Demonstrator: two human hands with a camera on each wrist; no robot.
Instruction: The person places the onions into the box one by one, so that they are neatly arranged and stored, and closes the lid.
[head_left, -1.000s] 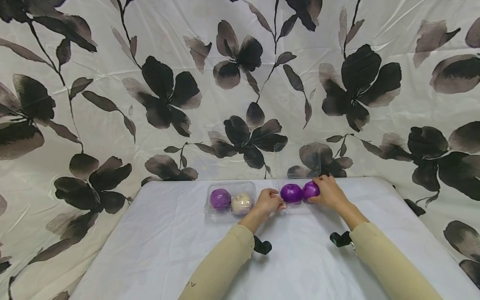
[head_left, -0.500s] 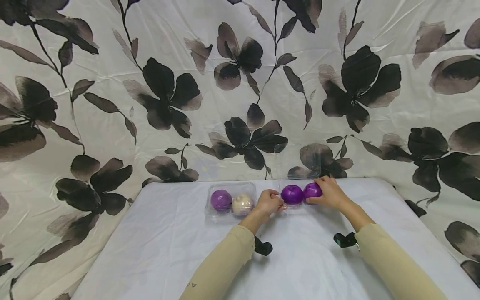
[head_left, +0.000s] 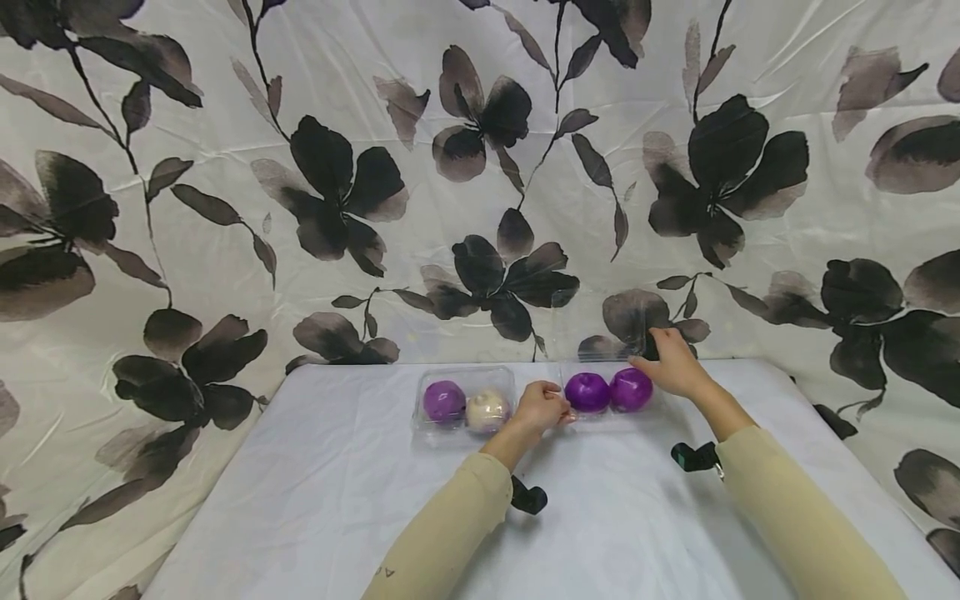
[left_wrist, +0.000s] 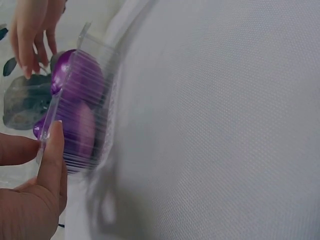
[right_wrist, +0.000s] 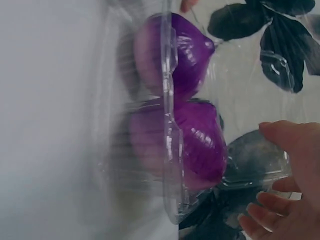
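Observation:
A clear plastic clamshell box [right_wrist: 173, 150] holds two shiny purple onions, one at the left [head_left: 587, 392] and one at the right [head_left: 632, 389]. Its see-through lid [right_wrist: 255, 179] stands raised at the back, against the floral cloth. My left hand [head_left: 542, 407] pinches the box's near-left rim between thumb and fingers, which the left wrist view shows closely. By the lid's right side is my right hand [head_left: 675, 364], thumb and fingers apart, off the onions. Whether it touches the lid I cannot tell.
Left of my left hand sits another clear box [head_left: 414, 408] with a purple onion [head_left: 444, 402] and a cream-white one [head_left: 487, 409] inside. Both boxes are near the back edge of the white-covered table [head_left: 315, 500]. Behind it hangs a floral cloth [head_left: 420, 208].
My right hand has let go of the right purple onion, which stays in the box, and has moved up and back to the lid's right side. The left hand keeps its hold.

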